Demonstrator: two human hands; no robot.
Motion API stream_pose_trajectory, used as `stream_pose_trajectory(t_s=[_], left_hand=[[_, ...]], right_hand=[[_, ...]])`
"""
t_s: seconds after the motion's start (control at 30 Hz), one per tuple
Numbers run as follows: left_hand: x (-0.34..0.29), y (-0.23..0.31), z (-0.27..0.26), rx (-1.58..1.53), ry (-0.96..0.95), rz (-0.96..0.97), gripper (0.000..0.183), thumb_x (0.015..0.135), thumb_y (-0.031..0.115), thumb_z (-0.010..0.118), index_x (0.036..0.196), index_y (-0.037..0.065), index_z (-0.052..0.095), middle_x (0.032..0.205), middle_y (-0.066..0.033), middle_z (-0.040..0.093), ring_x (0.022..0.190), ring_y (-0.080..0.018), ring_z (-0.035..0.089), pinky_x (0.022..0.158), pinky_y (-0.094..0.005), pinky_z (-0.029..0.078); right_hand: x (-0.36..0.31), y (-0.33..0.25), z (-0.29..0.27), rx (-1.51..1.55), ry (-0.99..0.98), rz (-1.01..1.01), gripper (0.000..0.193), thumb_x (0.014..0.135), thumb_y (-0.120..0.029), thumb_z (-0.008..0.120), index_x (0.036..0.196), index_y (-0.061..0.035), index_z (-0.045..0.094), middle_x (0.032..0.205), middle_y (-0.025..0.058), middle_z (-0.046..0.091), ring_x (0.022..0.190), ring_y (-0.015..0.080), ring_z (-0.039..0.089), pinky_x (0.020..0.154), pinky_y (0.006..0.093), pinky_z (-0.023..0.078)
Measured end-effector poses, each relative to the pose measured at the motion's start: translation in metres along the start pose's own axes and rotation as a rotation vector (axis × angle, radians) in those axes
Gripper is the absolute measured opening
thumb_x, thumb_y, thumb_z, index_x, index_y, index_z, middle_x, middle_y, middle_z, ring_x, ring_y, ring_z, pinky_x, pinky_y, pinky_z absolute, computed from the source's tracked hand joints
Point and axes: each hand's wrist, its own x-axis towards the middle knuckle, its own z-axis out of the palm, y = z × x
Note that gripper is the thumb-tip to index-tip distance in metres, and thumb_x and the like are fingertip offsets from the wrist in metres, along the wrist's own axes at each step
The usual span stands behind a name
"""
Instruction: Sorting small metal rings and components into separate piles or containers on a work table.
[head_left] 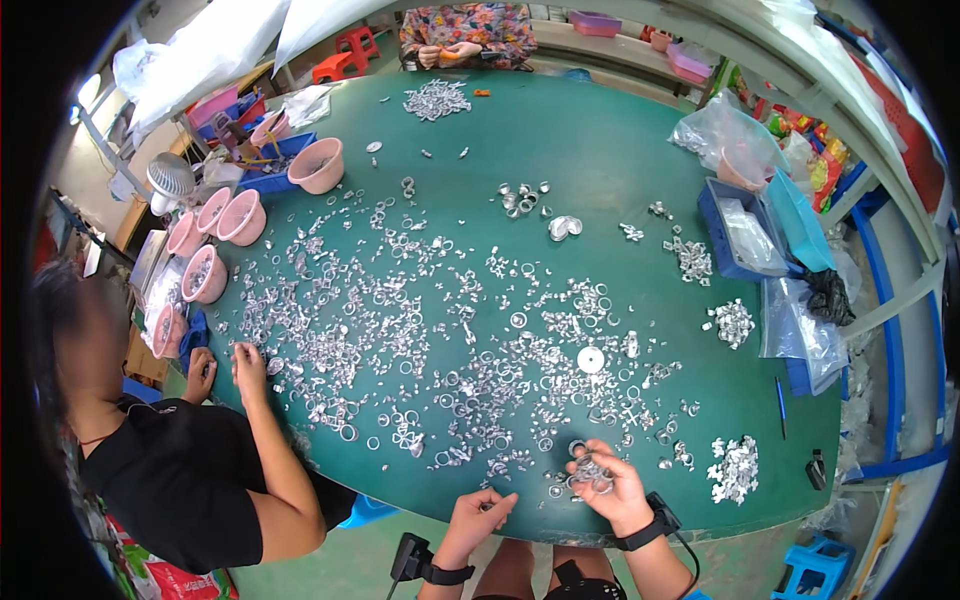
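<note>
My right hand (622, 495) is curled, palm up, around a small heap of silvery metal rings (592, 474) at the table's near edge. To its left, my left hand (478, 522) hangs over the same edge with thumb and fingers drawn together. A bit of something small shows at its fingertips, too little to name. Just beyond both hands lies a wide scatter of small silvery metal parts (480, 400), rings and odd-shaped pieces among them. A round white disc with a centre hole (591, 360) rests on the scatter. Dark bands circle both my wrists.
Sorted piles of metal parts (735, 470) line the green table's (600, 120) right side, near a blue pen (781, 408) and a blue crate (738, 230). Pink baskets (242, 218) stand along the left edge. One co-worker (190, 470) sits at left, another (468, 35) at the far end.
</note>
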Motion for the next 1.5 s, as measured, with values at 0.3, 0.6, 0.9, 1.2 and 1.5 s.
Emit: stream_pose_trajectory(t_s=[0.3,0.6,0.9,1.2,1.5], left_hand=[[0.046,0.019,-0.014,1.285,0.528,0.566,0.018,0.074,0.020,0.053,0.089,0.009,0.054,0.065,-0.0118,0.056,0.057,-0.0291,0.055,0.048,-0.0386,0.043],[0.057,0.025,0.009,1.330,0.355,0.702,0.014,0.077,0.021,0.050,0.082,0.008,0.052,0.063,-0.0111,0.055,0.054,-0.0285,0.055,0.046,-0.0371,0.045],[0.030,0.024,-0.002,1.141,0.391,0.584,0.018,0.073,0.023,0.057,0.083,0.008,0.059,0.058,-0.0102,0.056,0.052,-0.0251,0.056,0.047,-0.0333,0.044],[0.033,0.026,-0.020,1.227,0.488,0.595,0.024,0.073,0.020,0.056,0.094,0.010,0.057,0.054,-0.0102,0.055,0.049,-0.0258,0.055,0.045,-0.0345,0.042],[0.055,0.048,0.002,1.419,0.359,0.551,0.027,0.076,0.019,0.048,0.100,0.009,0.053,0.064,-0.0153,0.057,0.056,-0.0316,0.056,0.050,-0.0390,0.045]], right_hand=[[-0.020,-0.019,-0.003,-0.749,0.237,-0.015,0.012,0.080,-0.012,0.049,0.091,-0.0057,0.050,0.069,0.0040,0.053,0.057,0.0108,0.052,0.034,0.0144,0.024],[-0.034,-0.016,-0.024,0.079,0.123,-0.178,0.023,0.085,-0.026,0.039,0.083,-0.0079,0.053,0.075,0.0041,0.047,0.062,0.0170,0.047,0.044,0.0214,0.035],[-0.041,-0.011,-0.044,0.296,0.053,-0.170,0.014,0.081,-0.018,0.046,0.082,-0.0045,0.048,0.083,0.0068,0.044,0.063,0.0160,0.046,0.040,0.0211,0.037],[-0.039,-0.010,-0.054,0.356,-0.103,-0.104,0.018,0.082,-0.021,0.044,0.075,-0.0034,0.045,0.091,0.0112,0.044,0.073,0.0206,0.051,0.048,0.0265,0.046],[-0.049,-0.004,-0.052,0.309,-0.102,-0.203,0.018,0.080,-0.021,0.047,0.072,-0.0046,0.046,0.090,0.0095,0.044,0.082,0.0215,0.045,0.052,0.0278,0.044]])
